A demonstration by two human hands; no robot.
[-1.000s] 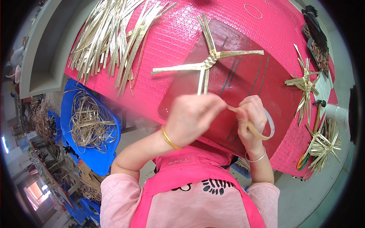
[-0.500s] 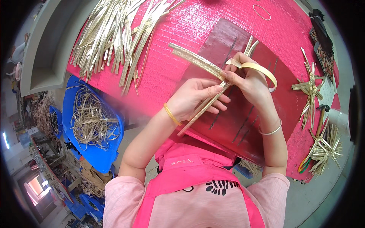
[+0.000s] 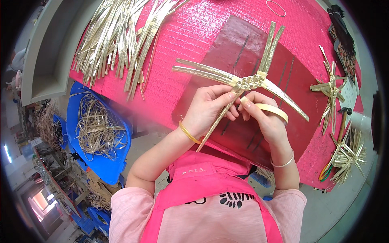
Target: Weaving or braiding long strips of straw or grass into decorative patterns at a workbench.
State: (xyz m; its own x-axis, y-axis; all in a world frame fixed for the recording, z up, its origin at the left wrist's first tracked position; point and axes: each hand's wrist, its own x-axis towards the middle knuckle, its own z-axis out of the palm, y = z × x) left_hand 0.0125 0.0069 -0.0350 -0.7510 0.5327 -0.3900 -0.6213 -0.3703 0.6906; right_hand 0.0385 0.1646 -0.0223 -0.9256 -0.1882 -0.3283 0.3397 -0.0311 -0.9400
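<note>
Toward the board's near edge moved the right hand, gripping the tape, while the weave turned above the board. The left hand pinched its lower strips; keeping these tightly together likely helped taping.

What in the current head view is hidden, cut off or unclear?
Head view:
Pale yellow tape roll: partly hidden by the right hand.
Woven gold cross: near arm partly covered by the left hand.
Gold strip pile: some ends cut off by the top edge.
</note>
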